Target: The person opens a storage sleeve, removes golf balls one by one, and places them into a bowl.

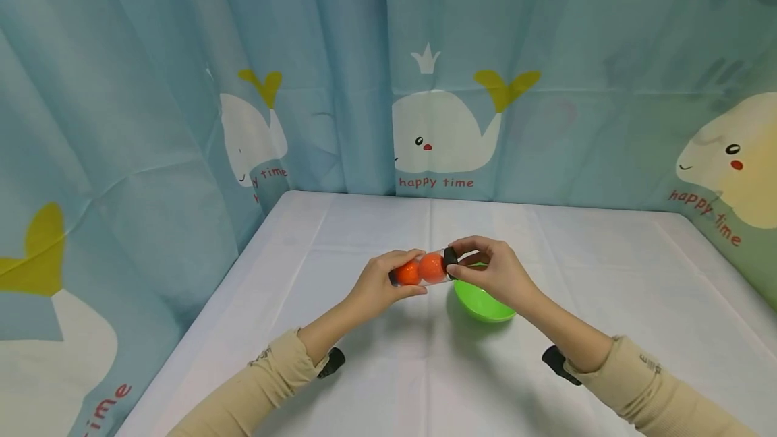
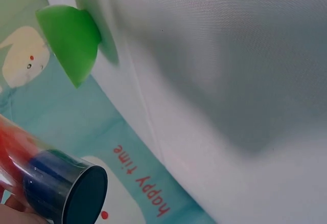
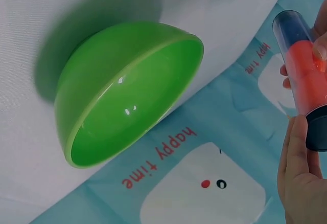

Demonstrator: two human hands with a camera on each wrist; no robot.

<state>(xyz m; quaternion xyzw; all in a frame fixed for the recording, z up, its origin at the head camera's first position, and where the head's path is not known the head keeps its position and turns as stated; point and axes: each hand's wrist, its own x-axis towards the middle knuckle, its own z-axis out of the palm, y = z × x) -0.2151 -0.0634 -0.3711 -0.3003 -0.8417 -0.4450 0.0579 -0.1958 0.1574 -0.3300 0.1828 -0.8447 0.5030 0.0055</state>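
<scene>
A clear tube is held up above the table, tilted slightly, with orange balls inside. At its left end a dark blue ball shows through the wall. My left hand grips the tube around that end, thumb below and fingers above. The thumb and fingers of my right hand pinch the black cap on the tube's right end. Below and behind the right hand, a green bowl stands upright on the table; its bare green inside shows in the right wrist view.
A white cloth covers the table. Blue curtains printed with whales hang around its back and left sides. Black wrist devices stick out from both sleeves.
</scene>
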